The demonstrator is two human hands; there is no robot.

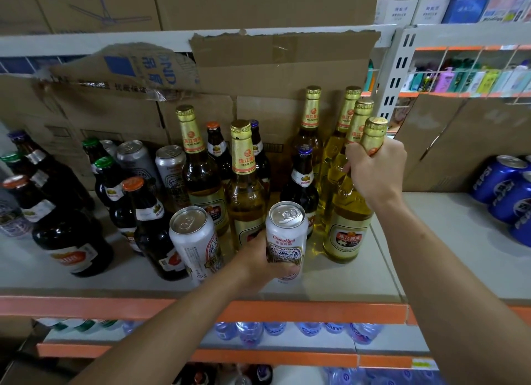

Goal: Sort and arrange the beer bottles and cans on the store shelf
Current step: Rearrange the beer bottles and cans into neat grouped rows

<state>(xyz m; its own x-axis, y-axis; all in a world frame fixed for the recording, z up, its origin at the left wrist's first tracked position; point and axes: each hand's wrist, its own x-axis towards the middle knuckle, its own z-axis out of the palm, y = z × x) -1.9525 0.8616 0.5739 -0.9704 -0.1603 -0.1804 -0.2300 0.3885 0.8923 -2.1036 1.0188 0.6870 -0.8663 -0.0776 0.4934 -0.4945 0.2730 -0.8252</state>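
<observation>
**Both hands on beer near the shelf's front edge**

Torn cardboard boxes (258, 74) fill the back of the shelf (431, 241), and the drinks stand in front of them. Dark brown bottles (71, 235) with orange, green and purple caps crowd the left end, with 2 silver cans (171, 166) behind them. Blue Pepsi cans (500, 180) sit at the far right, well apart from the beer. Water bottles (250, 331) line the lower shelf.

A second white can (195, 238) stands just beside the held can on its left. Behind it rise a tall Pearl River bottle (244, 183) and a dark blue-capped bottle (301, 180).

The left hand (258, 261) grasps the white ChongQing can (286, 235) with fingers wrapped round its lower half. The can is upright near the front edge, about midway along the shelf.

The right hand (376, 166) is clenched round the gold foil neck of the front Pearl River bottle (349, 229). This bottle stands upright right of the can, touching other gold bottles (333, 155) behind it.
</observation>
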